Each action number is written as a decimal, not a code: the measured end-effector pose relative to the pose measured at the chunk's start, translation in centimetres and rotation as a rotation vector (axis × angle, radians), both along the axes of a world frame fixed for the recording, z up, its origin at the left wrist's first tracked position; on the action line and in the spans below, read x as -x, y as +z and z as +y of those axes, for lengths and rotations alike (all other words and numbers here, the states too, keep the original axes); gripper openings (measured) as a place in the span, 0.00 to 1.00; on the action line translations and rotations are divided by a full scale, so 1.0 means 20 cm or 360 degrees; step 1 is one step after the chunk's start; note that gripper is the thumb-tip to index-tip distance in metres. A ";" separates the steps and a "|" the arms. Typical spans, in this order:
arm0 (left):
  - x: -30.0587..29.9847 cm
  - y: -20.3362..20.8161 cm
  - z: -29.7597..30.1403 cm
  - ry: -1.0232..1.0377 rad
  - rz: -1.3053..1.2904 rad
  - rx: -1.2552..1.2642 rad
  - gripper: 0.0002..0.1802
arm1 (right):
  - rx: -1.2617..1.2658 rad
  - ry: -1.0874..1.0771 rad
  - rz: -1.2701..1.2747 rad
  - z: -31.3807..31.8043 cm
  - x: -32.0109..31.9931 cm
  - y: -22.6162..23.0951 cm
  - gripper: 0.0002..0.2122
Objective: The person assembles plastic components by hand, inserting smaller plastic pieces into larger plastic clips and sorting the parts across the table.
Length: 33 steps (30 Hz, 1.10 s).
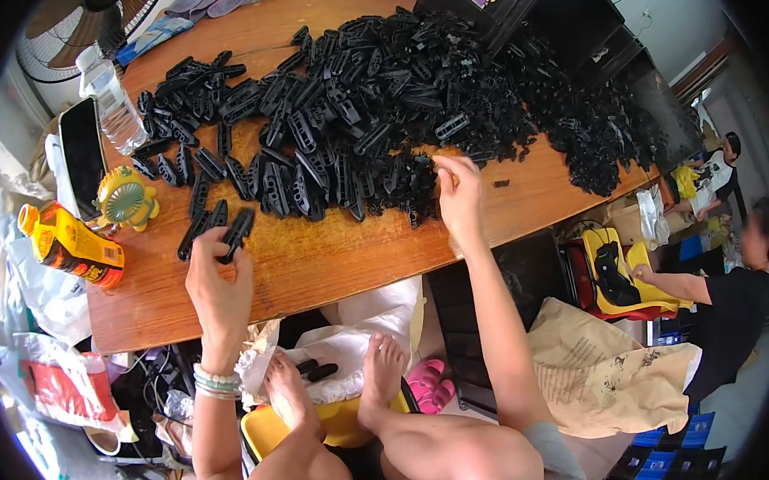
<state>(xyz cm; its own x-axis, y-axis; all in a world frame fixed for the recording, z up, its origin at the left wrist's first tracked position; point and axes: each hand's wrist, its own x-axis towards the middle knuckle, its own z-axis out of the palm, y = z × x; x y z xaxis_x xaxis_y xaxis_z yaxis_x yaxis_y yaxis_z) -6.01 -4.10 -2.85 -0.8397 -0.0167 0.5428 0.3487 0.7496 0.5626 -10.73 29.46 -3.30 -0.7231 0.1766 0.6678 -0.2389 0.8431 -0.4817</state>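
My left hand [218, 287], with bracelets at its wrist, pinches a black plastic part [240, 228] between thumb and fingers above the wooden table's left side. Just beyond it lie a few more long, slotted black parts [197, 227]. My right hand [461, 196] is closed with its fingertips together, beside the near edge of a heap of small black pieces [418, 181]. Whatever those fingertips hold, if anything, is too small to make out. A large pile of long black plastic parts [308, 139] spreads over the table between and beyond both hands.
At the table's left stand an orange-yellow bottle [77, 250], a small yellow-green fan [127, 199], a phone [82, 153] and a clear water bottle [114, 102]. Black bins [556, 18] stand at the back right. A small dark piece [502, 183] lies alone. Other people [732, 307] sit to the right.
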 end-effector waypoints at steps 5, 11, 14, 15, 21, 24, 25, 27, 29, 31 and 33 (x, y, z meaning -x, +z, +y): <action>-0.07 0.14 0.09 -0.0429 -0.0734 -0.1453 0.07 | 0.0126 0.0051 -0.0350 0.12 0.12 -0.03 0.09; -0.14 0.16 0.16 -0.0548 -0.1115 -0.1779 0.08 | 0.0362 0.0092 -0.0372 0.03 0.08 -0.03 0.10; -0.15 0.13 0.17 -0.0720 -0.1141 -0.1714 0.12 | -0.0110 0.0148 -0.0241 0.06 0.11 -0.03 0.09; -0.16 0.13 0.18 -0.0704 -0.1156 -0.1797 0.12 | -0.0207 0.0139 -0.0155 0.05 0.11 -0.03 0.08; -0.19 0.13 0.19 -0.0719 -0.1220 -0.1785 0.11 | 0.0222 0.0109 0.0074 0.06 0.06 -0.01 0.04; -0.20 0.14 0.20 -0.0759 -0.1203 -0.1784 0.11 | 0.0676 0.0004 0.0180 0.03 -0.01 -0.03 0.02; -0.20 0.14 0.20 -0.0778 -0.1195 -0.1790 0.11 | 0.0794 0.0108 0.0184 -0.08 -0.07 -0.01 0.03; -0.22 0.12 0.18 -0.0759 -0.1186 -0.1788 0.11 | 0.1065 0.0438 -0.0013 -0.33 -0.23 0.03 0.06; -0.24 0.12 0.19 -0.0842 -0.1204 -0.1905 0.11 | 0.1326 0.0785 -0.0360 -0.51 -0.42 0.12 0.07; -0.24 0.16 0.22 -0.0908 -0.1225 -0.1830 0.11 | 0.1286 0.0918 -0.0535 -0.56 -0.53 0.19 0.06; -0.25 0.15 0.20 -0.0962 -0.1238 -0.1713 0.12 | 0.0896 0.0994 -0.0436 -0.58 -0.53 0.21 0.05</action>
